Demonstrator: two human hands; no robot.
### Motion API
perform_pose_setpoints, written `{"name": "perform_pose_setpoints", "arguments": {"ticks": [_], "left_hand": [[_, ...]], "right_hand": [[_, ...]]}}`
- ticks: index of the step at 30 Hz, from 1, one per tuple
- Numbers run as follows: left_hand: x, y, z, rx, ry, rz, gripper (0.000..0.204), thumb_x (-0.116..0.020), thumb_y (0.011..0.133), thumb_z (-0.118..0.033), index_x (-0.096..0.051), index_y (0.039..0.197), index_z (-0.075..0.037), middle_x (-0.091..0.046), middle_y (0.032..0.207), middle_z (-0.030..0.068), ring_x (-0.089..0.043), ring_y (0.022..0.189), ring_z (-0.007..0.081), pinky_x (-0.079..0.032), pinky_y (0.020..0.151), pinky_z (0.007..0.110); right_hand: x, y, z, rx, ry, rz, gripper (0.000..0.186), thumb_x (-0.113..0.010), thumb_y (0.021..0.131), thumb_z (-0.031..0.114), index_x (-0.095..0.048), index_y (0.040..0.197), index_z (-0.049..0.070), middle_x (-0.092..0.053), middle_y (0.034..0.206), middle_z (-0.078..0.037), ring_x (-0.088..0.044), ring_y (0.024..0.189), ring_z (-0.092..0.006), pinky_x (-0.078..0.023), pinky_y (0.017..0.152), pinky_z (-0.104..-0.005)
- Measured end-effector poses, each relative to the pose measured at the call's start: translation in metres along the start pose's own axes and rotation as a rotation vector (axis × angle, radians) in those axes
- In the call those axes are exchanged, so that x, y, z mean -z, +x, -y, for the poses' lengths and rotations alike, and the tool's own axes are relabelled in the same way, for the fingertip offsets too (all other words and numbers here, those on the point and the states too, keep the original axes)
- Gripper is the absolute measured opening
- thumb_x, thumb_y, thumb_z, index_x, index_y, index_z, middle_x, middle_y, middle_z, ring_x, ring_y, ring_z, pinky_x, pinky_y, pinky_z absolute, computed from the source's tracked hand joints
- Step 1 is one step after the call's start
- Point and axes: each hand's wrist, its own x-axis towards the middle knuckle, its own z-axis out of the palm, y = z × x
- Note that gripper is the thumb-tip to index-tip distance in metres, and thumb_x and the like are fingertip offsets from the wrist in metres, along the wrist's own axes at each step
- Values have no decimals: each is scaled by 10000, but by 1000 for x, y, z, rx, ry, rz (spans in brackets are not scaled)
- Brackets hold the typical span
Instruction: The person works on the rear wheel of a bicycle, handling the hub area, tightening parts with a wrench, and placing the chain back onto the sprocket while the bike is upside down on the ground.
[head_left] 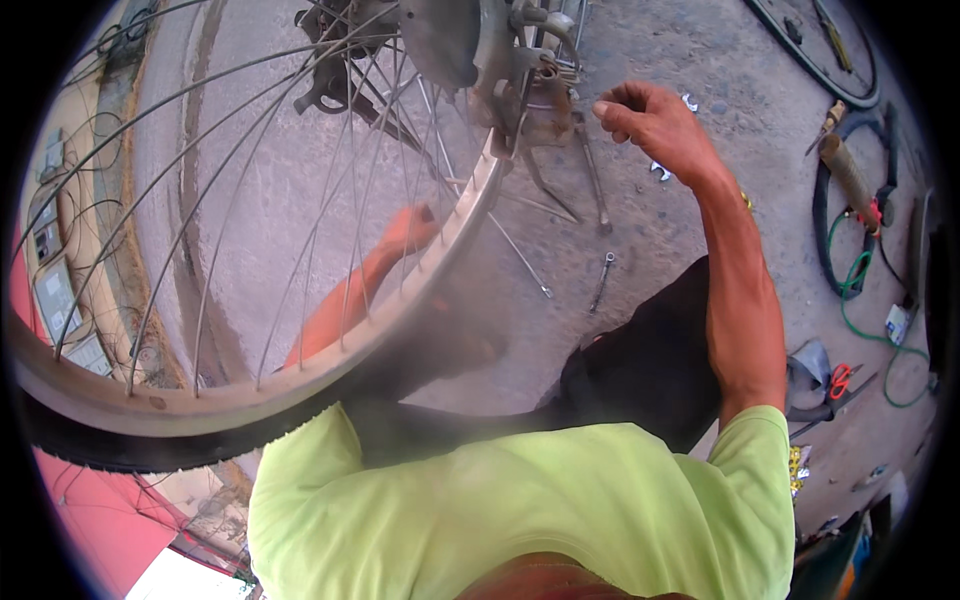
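A bicycle wheel with a silver rim (233, 402), black tyre and thin spokes fills the left side, joined at the top to greasy metal hub and frame parts (545, 100). My left hand (405, 232) is seen through the spokes, just behind the rim, its fingers partly hidden and blurred. My right hand (650, 128) is raised right of the metal parts, fingers curled in; what they hold, if anything, I cannot make out. Below it lie small wrenches (660, 170) and a longer spanner (603, 280) on the rough ground.
At right lie black tubes (822, 230), a wooden-looking handle (848, 175), a green cord (880, 345), orange-handled scissors (841, 380) and a grey cloth (806, 365). My bent dark-trousered leg (640, 380) is below. A pink wall (110, 530) and wires border the left.
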Motion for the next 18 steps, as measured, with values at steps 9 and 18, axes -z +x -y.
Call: {"name": "perform_pose_setpoints", "arguments": {"ticks": [9,18], "left_hand": [[8,-208,-118,-695,-122,15,232,-700,925,-118,-602,1104,-8,-636,938,147,-687,871,272,-538,725,378],[-10,-243,-114,-617,-221,-401,261,-742,843,-20,-651,1087,-2,-654,927,144,-687,831,264,-552,734,357]], "right_hand": [[-101,-111,56,229,-353,1042,443,-627,913,450,-744,941,23,-713,879,-225,-690,865,-405,-533,781,-495],[-131,-121,40,-269,530,1019,378,-670,971,383,-693,897,13,-691,812,-46,-645,738,-117,-513,687,-297]]}}
